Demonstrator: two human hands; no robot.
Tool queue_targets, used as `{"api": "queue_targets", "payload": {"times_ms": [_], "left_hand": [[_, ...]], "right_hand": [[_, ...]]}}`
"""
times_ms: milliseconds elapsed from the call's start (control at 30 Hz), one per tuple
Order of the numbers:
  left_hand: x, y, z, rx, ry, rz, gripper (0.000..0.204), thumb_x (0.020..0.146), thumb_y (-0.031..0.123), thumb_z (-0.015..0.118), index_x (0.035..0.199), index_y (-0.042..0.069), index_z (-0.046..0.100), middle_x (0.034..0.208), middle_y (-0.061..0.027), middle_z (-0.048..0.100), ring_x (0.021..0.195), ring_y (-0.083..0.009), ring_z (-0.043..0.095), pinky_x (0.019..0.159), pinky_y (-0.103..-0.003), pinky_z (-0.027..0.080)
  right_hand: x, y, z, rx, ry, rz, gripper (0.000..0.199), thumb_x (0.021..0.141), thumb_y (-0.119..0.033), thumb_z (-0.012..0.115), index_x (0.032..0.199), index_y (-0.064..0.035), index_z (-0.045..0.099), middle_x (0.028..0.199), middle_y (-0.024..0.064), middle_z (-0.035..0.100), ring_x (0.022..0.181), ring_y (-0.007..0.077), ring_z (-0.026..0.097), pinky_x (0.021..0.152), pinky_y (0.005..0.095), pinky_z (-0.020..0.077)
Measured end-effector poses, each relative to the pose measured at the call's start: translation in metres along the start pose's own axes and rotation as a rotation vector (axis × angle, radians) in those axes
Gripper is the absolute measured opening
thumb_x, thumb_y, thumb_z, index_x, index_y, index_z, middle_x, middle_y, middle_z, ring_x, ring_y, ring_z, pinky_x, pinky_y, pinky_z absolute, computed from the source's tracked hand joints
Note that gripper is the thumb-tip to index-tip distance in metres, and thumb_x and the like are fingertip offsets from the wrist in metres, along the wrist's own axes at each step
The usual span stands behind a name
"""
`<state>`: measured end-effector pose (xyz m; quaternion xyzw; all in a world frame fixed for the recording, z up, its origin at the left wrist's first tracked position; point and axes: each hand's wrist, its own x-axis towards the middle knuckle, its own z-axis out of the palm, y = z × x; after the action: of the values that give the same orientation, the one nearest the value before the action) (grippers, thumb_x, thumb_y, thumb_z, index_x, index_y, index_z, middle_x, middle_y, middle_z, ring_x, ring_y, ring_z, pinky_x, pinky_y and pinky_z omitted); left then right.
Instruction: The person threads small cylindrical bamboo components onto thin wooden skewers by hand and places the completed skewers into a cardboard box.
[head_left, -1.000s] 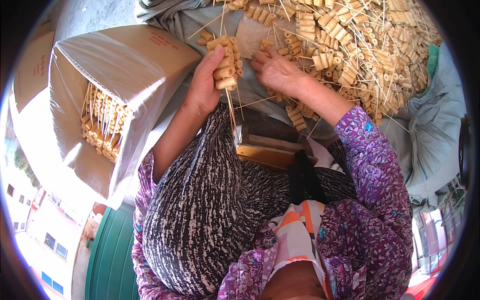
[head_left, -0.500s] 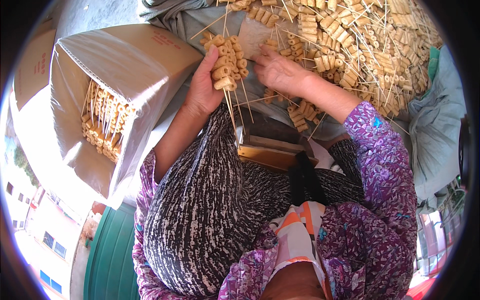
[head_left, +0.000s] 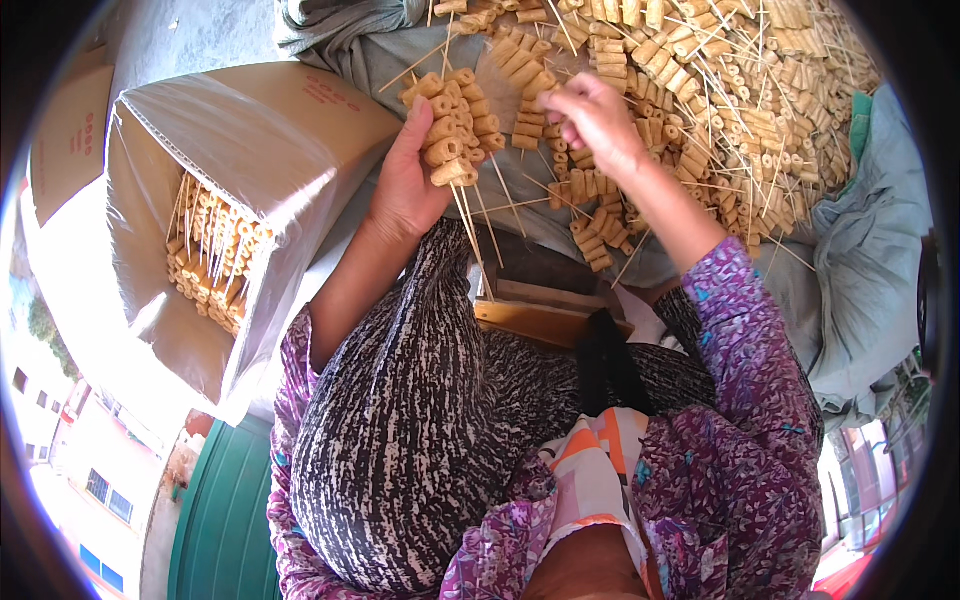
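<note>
My left hand (head_left: pixel 408 185) is closed around a bundle of skewers threaded with tan hollow rolls (head_left: pixel 453 135); their bare sticks point down over my knee. To its right, my right hand (head_left: pixel 598 125) is raised at the near edge of the big pile of skewered rolls (head_left: pixel 700 95). Its thumb and fingers are pinched at the lower end of a slanting skewer of rolls (head_left: pixel 522 65); the exact grip is partly hidden. More loaded skewers (head_left: pixel 597 240) lie just below the right hand.
On the left, a cardboard box (head_left: pixel 270 105) lined with clear plastic holds stacked skewers (head_left: pixel 212 260). Grey cloth (head_left: pixel 865 270) lies beneath and around the pile. A small wooden stool or frame (head_left: pixel 540 318) stands between my legs. A green panel (head_left: pixel 222 510) is at lower left.
My right hand has moved right and slightly upward, its fingers curling in. Rolls now show where bare board was visible beside it. The left hand still holds its bundle, nearly unmoved.
</note>
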<state>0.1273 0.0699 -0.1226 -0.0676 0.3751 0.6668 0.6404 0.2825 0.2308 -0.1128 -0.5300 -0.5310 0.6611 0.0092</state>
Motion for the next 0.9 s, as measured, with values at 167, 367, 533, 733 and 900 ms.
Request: {"api": "queue_targets", "payload": {"times_ms": [167,367,533,733,900], "left_hand": [[-0.002,-0.001,0.004,0.01,-0.011,-0.001,0.061,0.101,0.047,0.039,0.143,0.004,0.035,0.141,-0.0165,0.047,0.129,-0.0307,0.048,0.109,-0.051,0.038],[-0.002,-0.002,0.006,-0.048,0.001,0.01,0.062,0.101,0.047,0.039,0.144,0.002,0.033,0.142,-0.0174,0.046,0.131,-0.0312,0.045,0.111,-0.05,0.035],[-0.004,-0.001,0.005,-0.025,0.003,0.006,0.061,0.101,0.047,0.041,0.143,0.003,0.035,0.14,-0.0164,0.047,0.129,-0.0302,0.047,0.108,-0.047,0.038],[-0.007,0.0,0.007,-0.05,-0.052,0.018,0.059,0.099,0.045,0.048,0.138,0.001,0.041,0.131,-0.012,0.055,0.121,-0.0228,0.054,0.102,-0.037,0.043],[-0.005,-0.001,0.009,-0.029,-0.062,0.027,0.056,0.1,0.044,0.046,0.137,0.001,0.042,0.131,-0.0119,0.055,0.12,-0.022,0.054,0.102,-0.037,0.044]], "right_hand": [[-0.011,0.031,0.049,0.397,-0.034,0.005,0.015,0.084,-0.01,0.068,0.091,-0.0009,0.058,0.076,0.0071,0.062,0.051,0.0078,0.049,0.042,0.0201,0.0405],[-0.017,0.05,0.06,0.33,-0.002,-0.216,0.043,0.093,-0.022,0.059,0.128,0.0032,0.055,0.076,0.0014,0.059,0.052,0.0064,0.047,0.048,0.0221,0.0408],[-0.021,0.049,0.055,0.315,-0.019,-0.22,0.041,0.097,-0.026,0.055,0.126,0.0025,0.056,0.081,0.0031,0.063,0.056,0.0062,0.049,0.052,0.0212,0.0425],[-0.03,0.05,0.064,0.278,-0.074,-0.239,0.044,0.098,-0.033,0.055,0.126,0.0005,0.054,0.084,0.0015,0.062,0.06,0.0043,0.049,0.053,0.0186,0.0405],[-0.021,0.044,0.062,0.218,-0.034,-0.248,0.043,0.095,-0.036,0.061,0.115,0.0014,0.059,0.079,0.0042,0.065,0.057,0.0071,0.051,0.051,0.0231,0.0427]]}}
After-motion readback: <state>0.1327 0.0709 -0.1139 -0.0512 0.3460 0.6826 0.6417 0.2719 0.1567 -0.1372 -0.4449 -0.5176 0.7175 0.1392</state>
